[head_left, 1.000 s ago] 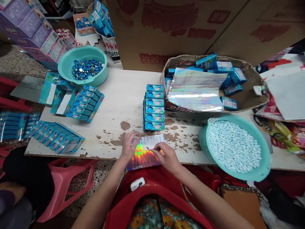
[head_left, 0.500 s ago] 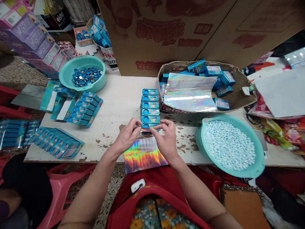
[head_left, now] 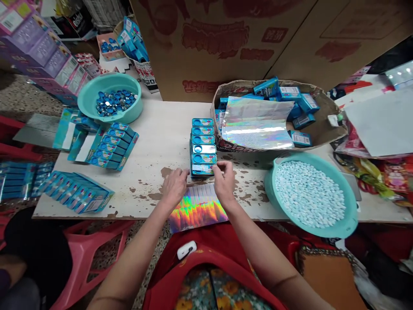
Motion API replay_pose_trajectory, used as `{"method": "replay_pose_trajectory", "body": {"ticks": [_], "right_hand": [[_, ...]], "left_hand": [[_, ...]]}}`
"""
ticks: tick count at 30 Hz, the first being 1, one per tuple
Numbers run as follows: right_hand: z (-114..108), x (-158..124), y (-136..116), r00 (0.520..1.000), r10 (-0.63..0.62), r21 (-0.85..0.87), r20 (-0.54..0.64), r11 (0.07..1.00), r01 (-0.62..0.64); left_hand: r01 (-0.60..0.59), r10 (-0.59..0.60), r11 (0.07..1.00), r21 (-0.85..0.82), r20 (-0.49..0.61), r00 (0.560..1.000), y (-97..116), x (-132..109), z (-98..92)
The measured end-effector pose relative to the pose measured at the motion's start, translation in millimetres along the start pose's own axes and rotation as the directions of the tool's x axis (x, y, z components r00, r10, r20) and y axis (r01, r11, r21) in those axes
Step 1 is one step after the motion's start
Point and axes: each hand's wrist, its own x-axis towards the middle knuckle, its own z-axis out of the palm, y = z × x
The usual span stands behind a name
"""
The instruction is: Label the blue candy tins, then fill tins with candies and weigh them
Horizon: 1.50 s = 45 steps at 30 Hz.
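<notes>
A row of small blue candy boxes [head_left: 202, 139] runs away from me on the table, each with a round recess on top. At the near end, the front box [head_left: 201, 169] has a shiny patch on its top. My left hand [head_left: 175, 186] rests low at its left side, fingers bent but not wrapped round anything I see. On the opposite side, my right hand [head_left: 225, 182] has thumb and forefinger pinched at the box's right edge; its other fingers are curled under. Between my wrists lies a rainbow-shiny foil sheet [head_left: 197, 214], overhanging the table's front edge.
A turquoise basin [head_left: 272, 193] of pale blue candies stands right; another basin [head_left: 84, 101] with blue and silver discs is back left. A cut-down carton [head_left: 325, 133] holds blue boxes and a silvery sheet [head_left: 256, 125]. Display trays [head_left: 112, 148] sit left. A big carton [head_left: 206, 51] stands behind.
My hands have drawn apart from above the front box to its two sides. The fourth box back now shows a bright silvery top.
</notes>
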Motion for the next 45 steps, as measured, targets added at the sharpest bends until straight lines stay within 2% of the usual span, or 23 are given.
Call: {"method": "replay_pose_trajectory", "body": {"ticks": [2,4,6,8,12,16,20,22,24,26,27,29,30,32,34,37,40,43,45], "right_hand": [[-8,-15,11,0.997,0.028,0.036,-0.074,0.999,-0.025],[-14,-40,29,0.994,0.005,-0.008,-0.111,1.000,-0.006],[-15,-67,49,0.999,-0.034,-0.072,0.019,0.997,0.035],[-8,-86,69,0.973,-0.069,-0.115,0.220,0.989,0.097],[24,-91,102,0.867,-0.194,-0.246,0.459,0.910,0.334],[49,-84,124,0.699,-0.217,-0.399,0.681,0.690,0.603],[41,-94,136,0.604,-0.243,-0.392,0.759,0.571,0.722],[31,-97,134,0.587,-0.266,-0.371,0.765,0.562,0.739],[22,-96,121,0.590,-0.269,-0.358,0.761,0.585,0.728],[13,-91,97,0.609,-0.262,-0.341,0.749,0.636,0.693],[9,-87,82,0.624,-0.256,-0.327,0.738,0.674,0.663],[0,-80,46,0.675,-0.233,-0.284,0.700,0.776,0.563],[-5,-76,27,0.706,-0.214,-0.252,0.675,0.833,0.493],[-14,-68,-6,0.760,-0.160,-0.188,0.630,0.918,0.350],[-19,-60,-30,0.810,-0.115,-0.163,0.575,0.954,0.251],[-17,-40,-46,0.888,-0.135,-0.178,0.440,0.956,0.234],[-7,-15,-51,0.941,-0.160,-0.150,0.297,0.966,0.212],[1,5,-59,0.956,-0.065,-0.048,0.285,0.995,0.082],[1,11,-66,0.950,-0.040,0.005,0.310,0.999,0.041]], "left_hand": [[0.038,-0.043,0.997,0.062,0.083,0.996,-22,-9,9.2],[0.053,-0.069,0.993,0.104,0.161,0.985,-40,-19,25.3],[0.048,-0.079,0.986,0.162,0.192,0.978,-50,-26,43.5],[0.077,-0.112,0.977,0.199,0.168,0.979,-53,-31,57.5],[0.110,-0.136,0.984,0.138,0.199,0.970,-51,-29,64.2],[0.045,-0.054,0.998,0.043,0.229,0.972,-52,-24,60.5],[0.063,-0.065,0.998,0.016,0.217,0.974,-56,-18,66.7],[0.079,-0.078,0.997,0.002,0.213,0.974,-59,-15,70.6],[0.093,-0.088,0.996,-0.014,0.204,0.975,-60,-14,69.8],[0.121,-0.111,0.991,-0.062,0.145,0.983,-58,-18,60.5],[0.136,-0.125,0.983,-0.124,0.092,0.988,-55,-22,52.5],[0.117,-0.116,0.929,-0.352,0.024,0.993,-46,-34,31.0],[0.086,-0.076,0.869,-0.488,0.041,0.996,-39,-41,18.6],[0.067,0.060,0.719,-0.692,0.158,0.986,-24,-52,-6.0],[0.119,0.144,0.634,-0.764,0.268,0.953,-8,-55,-28.1],[0.159,0.119,0.612,-0.775,0.289,0.950,9,-37,-56.1],[0.083,0.112,0.663,-0.744,0.209,0.972,17,-2,-79.4],[-0.012,0.138,0.728,-0.686,0.129,0.982,20,26,-95.6],[-0.040,0.156,0.730,-0.683,0.108,0.982,22,32,-101.2]]}}
